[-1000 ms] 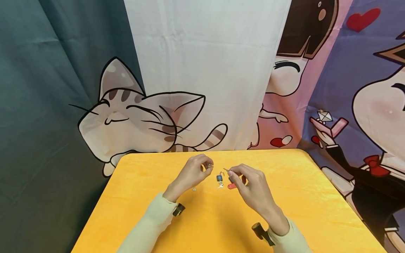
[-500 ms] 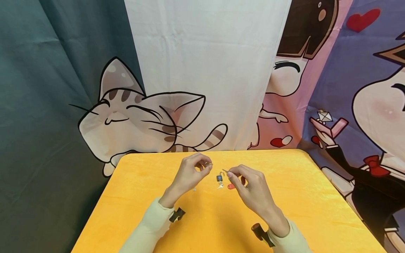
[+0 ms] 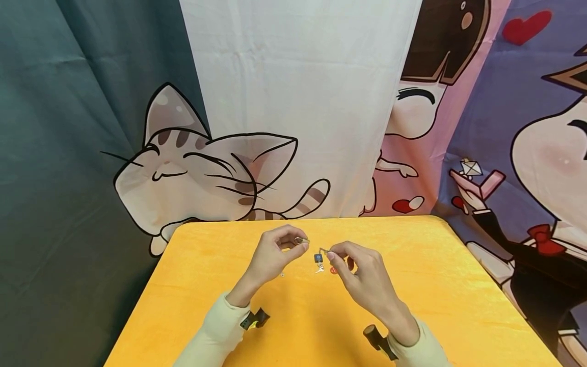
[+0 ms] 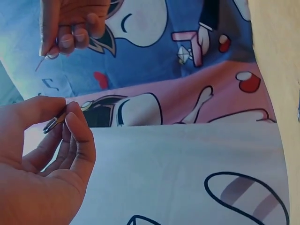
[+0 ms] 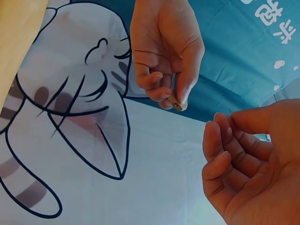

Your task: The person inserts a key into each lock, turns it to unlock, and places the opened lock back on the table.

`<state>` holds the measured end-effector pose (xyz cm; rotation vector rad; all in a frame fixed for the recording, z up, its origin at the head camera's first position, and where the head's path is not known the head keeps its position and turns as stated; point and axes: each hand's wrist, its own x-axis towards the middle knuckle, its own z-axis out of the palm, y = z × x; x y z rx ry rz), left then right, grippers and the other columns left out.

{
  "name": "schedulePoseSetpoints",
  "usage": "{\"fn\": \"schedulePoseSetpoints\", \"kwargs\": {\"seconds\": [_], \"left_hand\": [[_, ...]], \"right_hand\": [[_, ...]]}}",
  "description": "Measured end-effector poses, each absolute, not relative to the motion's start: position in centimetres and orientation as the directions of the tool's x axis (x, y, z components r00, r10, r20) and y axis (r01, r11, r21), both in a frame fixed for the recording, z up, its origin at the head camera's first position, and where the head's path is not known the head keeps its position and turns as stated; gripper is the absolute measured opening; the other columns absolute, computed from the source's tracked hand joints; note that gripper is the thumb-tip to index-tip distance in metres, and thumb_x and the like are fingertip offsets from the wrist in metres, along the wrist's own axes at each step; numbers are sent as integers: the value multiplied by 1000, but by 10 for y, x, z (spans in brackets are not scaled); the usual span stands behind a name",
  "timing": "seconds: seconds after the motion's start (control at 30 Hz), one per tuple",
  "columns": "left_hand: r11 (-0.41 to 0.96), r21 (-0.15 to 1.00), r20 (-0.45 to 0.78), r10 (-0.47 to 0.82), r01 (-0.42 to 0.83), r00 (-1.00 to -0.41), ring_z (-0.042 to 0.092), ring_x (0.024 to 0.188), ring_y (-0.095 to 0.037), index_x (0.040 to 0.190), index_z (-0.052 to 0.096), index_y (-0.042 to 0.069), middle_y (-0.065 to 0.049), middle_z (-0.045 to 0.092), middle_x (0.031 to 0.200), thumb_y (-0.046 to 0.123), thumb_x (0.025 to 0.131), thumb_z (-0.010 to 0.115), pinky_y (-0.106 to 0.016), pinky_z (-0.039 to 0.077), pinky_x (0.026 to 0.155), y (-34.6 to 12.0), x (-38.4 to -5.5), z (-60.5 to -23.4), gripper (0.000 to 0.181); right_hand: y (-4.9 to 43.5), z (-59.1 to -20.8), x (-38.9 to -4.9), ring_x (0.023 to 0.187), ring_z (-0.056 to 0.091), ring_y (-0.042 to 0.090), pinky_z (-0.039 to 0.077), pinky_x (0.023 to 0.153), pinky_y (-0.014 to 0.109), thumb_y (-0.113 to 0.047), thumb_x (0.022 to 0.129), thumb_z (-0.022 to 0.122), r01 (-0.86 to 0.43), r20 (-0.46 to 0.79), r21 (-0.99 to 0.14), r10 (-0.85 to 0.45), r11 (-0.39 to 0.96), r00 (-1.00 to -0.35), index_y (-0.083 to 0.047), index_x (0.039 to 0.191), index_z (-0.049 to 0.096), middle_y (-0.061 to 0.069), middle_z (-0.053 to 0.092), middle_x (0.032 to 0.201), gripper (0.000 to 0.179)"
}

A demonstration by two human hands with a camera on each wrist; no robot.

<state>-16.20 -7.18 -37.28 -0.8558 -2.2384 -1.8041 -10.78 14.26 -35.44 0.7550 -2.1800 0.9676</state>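
Note:
My left hand (image 3: 271, 256) pinches a small brass padlock (image 3: 301, 240) between thumb and fingers, above the table. In the left wrist view its silver shackle (image 4: 48, 125) points back toward the palm. The keyhole end (image 5: 176, 105) faces my right hand in the right wrist view. My right hand (image 3: 367, 272) pinches a thin, small key (image 4: 40, 64), seen nearly edge-on and mostly covered by the fingertips. The key and brass padlock are apart. Between the hands, a blue padlock (image 3: 318, 258) lies with its shackle raised and keys (image 3: 320, 268) at its lower end.
A red object (image 3: 334, 270) lies partly hidden beneath my right hand. A tiny silvery piece (image 3: 282, 275) sits near my left wrist. Everything rests on a yellow-covered table (image 3: 302, 321). Printed curtains (image 3: 293, 102) rise behind its far edge.
My left hand has shifted slightly left and turned, showing more of the brass padlock. My right hand has lowered a little with the key, covering more of the red object.

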Motion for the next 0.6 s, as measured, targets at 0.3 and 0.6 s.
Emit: {"fn": "schedulePoseSetpoints", "kwargs": {"seconds": [0.3,0.6], "left_hand": [[0,917,370,367,398,-853,70,86,-16,102,68,3,-15,68,97,13,89,72,-30,59,82,-74,-153,-369,16],[-15,924,361,369,383,-857,69,84,-16,101,68,4,-14,68,97,12,89,72,-29,59,80,-75,-146,-366,15]], "right_hand": [[139,-353,-104,62,48,-4,39,57,10,-6,89,69,-734,745,-414,-263,539,-614,-16,88,69,-15,60,70,11],[138,-355,-103,63,45,-3,40,55,14,-9,90,70,-744,748,-402,-277,534,-603,-17,90,68,-15,59,72,9]]}}
